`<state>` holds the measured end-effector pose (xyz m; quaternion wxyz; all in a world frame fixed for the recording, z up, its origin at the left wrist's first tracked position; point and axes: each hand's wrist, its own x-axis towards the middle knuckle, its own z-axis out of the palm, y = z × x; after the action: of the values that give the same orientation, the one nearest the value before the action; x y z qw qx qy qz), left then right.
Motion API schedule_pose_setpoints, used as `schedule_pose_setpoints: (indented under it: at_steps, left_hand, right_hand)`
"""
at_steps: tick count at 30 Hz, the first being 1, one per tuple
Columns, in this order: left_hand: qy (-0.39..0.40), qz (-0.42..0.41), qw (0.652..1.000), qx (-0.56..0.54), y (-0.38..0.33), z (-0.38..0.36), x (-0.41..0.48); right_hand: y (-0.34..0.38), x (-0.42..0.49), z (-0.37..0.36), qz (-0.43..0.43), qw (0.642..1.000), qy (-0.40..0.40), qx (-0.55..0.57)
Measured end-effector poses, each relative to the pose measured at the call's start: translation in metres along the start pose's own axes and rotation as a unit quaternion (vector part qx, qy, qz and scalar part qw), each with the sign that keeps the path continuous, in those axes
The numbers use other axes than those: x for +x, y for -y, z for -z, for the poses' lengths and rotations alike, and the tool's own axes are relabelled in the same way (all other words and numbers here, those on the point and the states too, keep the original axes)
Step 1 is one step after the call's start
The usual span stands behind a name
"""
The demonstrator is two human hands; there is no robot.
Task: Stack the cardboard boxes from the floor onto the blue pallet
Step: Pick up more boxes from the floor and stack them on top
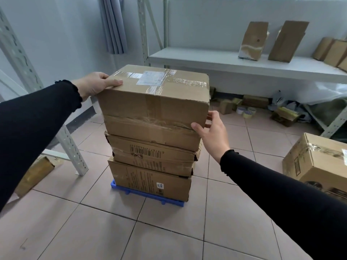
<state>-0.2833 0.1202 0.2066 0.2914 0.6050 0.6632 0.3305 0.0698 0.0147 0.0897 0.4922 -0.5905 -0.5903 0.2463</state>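
Three cardboard boxes stand stacked on the blue pallet (131,194) in the middle of the tiled floor. The top box (155,107) is taped and carries a white label. Under it lie a barcode box (154,156) and a bottom box (150,182). My left hand (95,84) grips the top box's upper left corner, thumb on its top face. My right hand (212,130) presses on its lower right edge, fingers around the side. Another cardboard box (315,162) sits on the floor at the right.
A white metal rack upright (73,147) stands left of the stack, with a small box (35,173) lying beside it. A white shelf (244,62) behind holds several small boxes. Tape rolls (246,111) and packaging clutter lie under the shelf.
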Motion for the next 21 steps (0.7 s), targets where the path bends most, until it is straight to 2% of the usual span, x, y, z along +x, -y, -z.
schedule_pose_setpoints:
  at_steps: [5,9,16,21]
  left_hand:
    - [-0.042,-0.020,0.996,0.075,-0.028,-0.006,-0.002]
    - [-0.093,-0.141,0.964,0.204,-0.069,-0.031,-0.008]
    - [-0.012,-0.302,0.909,0.288,-0.164,-0.140,-0.020]
    - [0.059,-0.353,0.884,0.301,-0.228,-0.242,-0.028]
  right_hand:
    - [-0.002,0.002,0.011,0.000,0.999,0.013,-0.043]
    - [-0.006,0.004,0.042,0.020,0.996,0.027,-0.082]
    - [-0.038,0.031,0.139,0.017,0.977,0.004,-0.213]
    - [-0.083,0.042,0.230,-0.026,0.955,-0.010,-0.295]
